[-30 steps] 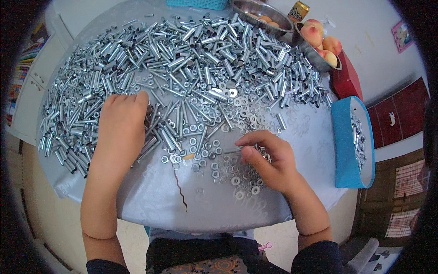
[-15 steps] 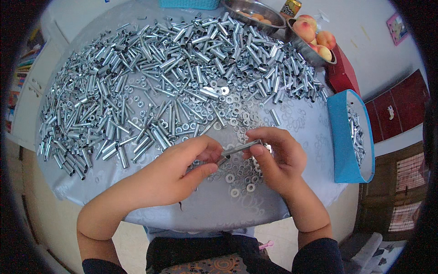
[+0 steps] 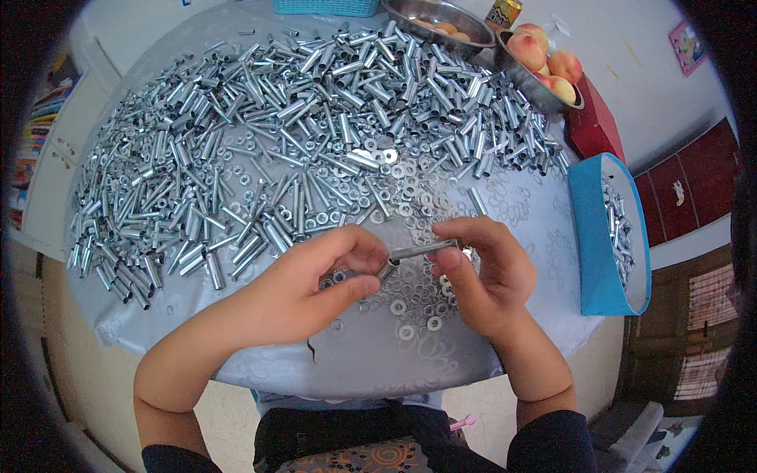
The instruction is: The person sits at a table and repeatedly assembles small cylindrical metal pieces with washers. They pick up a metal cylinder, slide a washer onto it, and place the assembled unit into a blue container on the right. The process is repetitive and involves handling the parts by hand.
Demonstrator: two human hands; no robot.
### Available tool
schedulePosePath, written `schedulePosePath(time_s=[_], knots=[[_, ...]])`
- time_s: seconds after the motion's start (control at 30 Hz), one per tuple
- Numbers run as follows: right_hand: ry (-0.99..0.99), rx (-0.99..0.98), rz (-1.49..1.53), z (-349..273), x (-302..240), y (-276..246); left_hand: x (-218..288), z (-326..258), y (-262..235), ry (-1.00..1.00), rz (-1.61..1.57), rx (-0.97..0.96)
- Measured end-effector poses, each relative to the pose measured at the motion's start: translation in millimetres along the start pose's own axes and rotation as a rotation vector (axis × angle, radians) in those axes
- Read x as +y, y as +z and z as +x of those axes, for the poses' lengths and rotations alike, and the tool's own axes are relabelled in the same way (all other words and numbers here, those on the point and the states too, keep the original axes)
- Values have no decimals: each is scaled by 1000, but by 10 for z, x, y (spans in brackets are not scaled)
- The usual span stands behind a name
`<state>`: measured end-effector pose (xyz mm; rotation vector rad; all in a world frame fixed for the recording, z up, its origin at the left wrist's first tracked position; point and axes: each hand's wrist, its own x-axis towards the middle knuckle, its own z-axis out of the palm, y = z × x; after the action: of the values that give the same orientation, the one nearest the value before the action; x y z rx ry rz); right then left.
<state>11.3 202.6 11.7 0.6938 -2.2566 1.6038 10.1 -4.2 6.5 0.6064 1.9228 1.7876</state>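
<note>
While both forearms come up from the lower edge, the 2 hands meet over the near part of the round table (image 3: pixel 441 359), which wears a pale grey patterned cloth. The left hand (image 3: pixel 315 280) has its thumb and fingers pinched together on a short metal piece at the left end of a slim metal sleeve (image 3: pixel 422 251); what that piece is, I cannot tell. The right hand (image 3: pixel 481 272) has its fingers clamped around the right end of the same sleeve, holding it nearly level just above the cloth. Under and just beyond the hands lies a scatter of flat washers (image 3: pixel 414 303). Further out, a wide heap of silvery metal tubes (image 3: pixel 260 150) covers most of the tabletop. At the right rim stands a blue bin (image 3: pixel 603 260) with a few finished metal parts inside. At the far edge sit a steel bowl of peaches (image 3: pixel 544 67), a second steel bowl (image 3: pixel 441 16) and a teal basket (image 3: pixel 327 6).
</note>
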Motion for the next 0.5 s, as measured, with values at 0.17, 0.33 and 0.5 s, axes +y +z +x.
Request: schedulePosePath(time_s=[0.17,0.33,0.5], knots=[[-39,27,-19,18,34,-18,-1,9,-1,23,-51,45],[-68,26,-30,23,20,-24,3,19,-2,70,36,97],[-100,-62,-99,53,18,-44,-18,34,15,98,66,85]])
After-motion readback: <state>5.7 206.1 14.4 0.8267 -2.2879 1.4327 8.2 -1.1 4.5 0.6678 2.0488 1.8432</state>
